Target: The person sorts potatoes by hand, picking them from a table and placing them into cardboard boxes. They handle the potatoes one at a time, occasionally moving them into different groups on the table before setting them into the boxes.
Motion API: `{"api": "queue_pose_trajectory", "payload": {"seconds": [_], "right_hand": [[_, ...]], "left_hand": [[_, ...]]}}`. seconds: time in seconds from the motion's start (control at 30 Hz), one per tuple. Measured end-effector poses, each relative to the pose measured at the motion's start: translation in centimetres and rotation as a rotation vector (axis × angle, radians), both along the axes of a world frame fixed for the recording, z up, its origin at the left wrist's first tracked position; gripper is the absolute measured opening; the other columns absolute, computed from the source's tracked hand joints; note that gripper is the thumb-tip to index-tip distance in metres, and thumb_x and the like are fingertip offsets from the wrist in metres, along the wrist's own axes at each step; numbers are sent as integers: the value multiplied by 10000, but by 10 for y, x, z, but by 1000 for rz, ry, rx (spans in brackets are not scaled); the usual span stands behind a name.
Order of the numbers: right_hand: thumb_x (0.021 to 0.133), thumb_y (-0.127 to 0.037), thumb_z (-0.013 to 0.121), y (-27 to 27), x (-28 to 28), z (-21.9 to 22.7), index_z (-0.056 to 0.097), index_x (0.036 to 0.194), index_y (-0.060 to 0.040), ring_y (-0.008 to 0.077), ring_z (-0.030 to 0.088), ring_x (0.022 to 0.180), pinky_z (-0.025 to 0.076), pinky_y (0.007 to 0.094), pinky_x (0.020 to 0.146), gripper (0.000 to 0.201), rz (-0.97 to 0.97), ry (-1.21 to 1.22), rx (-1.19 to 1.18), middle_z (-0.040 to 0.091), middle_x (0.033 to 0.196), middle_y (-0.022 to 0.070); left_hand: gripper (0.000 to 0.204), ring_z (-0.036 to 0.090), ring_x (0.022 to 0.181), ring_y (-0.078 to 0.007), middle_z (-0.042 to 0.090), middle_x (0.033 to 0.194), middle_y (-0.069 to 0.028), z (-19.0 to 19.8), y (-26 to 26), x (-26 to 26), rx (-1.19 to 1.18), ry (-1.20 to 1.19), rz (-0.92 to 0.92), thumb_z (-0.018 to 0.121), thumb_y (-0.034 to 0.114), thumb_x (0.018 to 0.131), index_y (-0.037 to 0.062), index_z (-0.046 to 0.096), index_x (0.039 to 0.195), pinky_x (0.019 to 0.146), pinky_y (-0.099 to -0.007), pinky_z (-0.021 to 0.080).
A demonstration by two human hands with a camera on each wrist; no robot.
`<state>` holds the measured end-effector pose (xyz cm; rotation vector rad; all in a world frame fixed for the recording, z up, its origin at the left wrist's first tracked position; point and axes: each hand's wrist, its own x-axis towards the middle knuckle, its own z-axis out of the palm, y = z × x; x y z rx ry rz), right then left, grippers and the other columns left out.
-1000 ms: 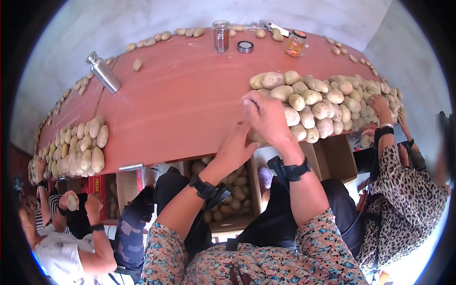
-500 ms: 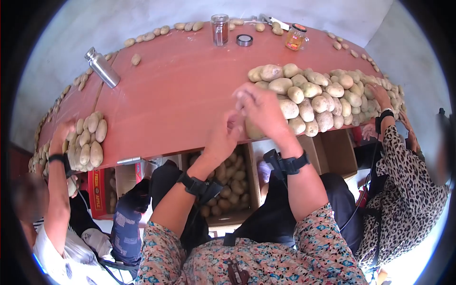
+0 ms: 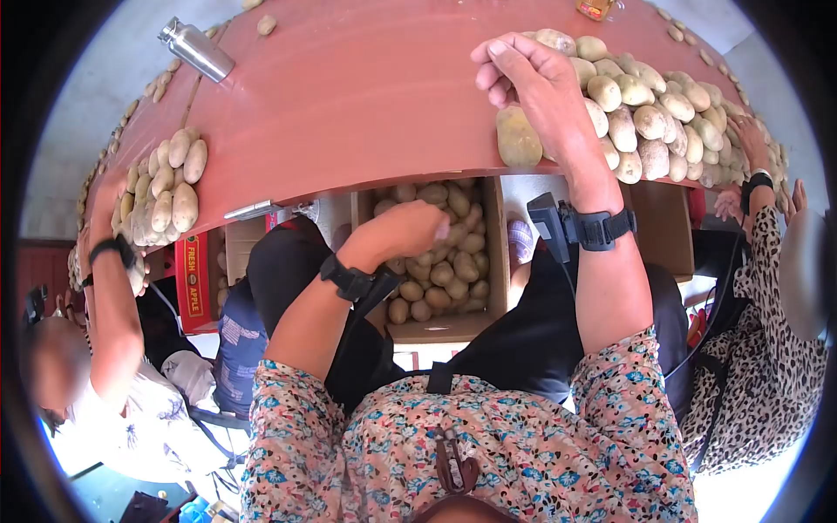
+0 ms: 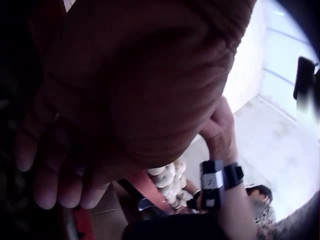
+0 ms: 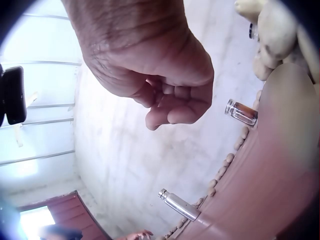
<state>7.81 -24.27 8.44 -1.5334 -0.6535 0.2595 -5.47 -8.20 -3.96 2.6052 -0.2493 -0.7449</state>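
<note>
My left hand [image 3: 399,234] is over the cardboard box [image 3: 436,329] of potatoes [image 3: 441,274] below the table edge; its fingers [image 4: 46,187] hang relaxed in the left wrist view, with no potato visible in them. Above the table, beside the left end of the stacked potatoes [image 3: 650,120], my right hand [image 3: 545,87] is raised with loosely bent fingers. The right wrist view shows the right hand [image 5: 150,65] holding nothing. A large potato [image 3: 516,144] lies by the front edge, under the right hand.
On the red table [image 3: 349,105] are a steel bottle [image 3: 198,50], a smaller potato stack [image 3: 164,193] at left and a jar [image 3: 595,7] at the back. People sit on both sides. A red box [image 3: 193,283] stands below left; another open box [image 3: 656,222] is below right.
My left hand has moved from the table edge down over the box. The right hand has separated from it and shifted right. The head view has tilted downward.
</note>
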Motion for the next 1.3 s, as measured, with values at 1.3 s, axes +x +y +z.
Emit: {"api": "queue_pose_trajectory", "payload": {"seconds": [1.3], "right_hand": [[1004,-170,516,-26,20,4,668,926,-45,33,504,617,424,196,574,211,-247,-48,201,595,704,-26]], "left_hand": [[585,600,968,-135,594,1154,-81,78,2,16,-938,-44,757,586,186,950,53,334,1461,718,-271,513]]}}
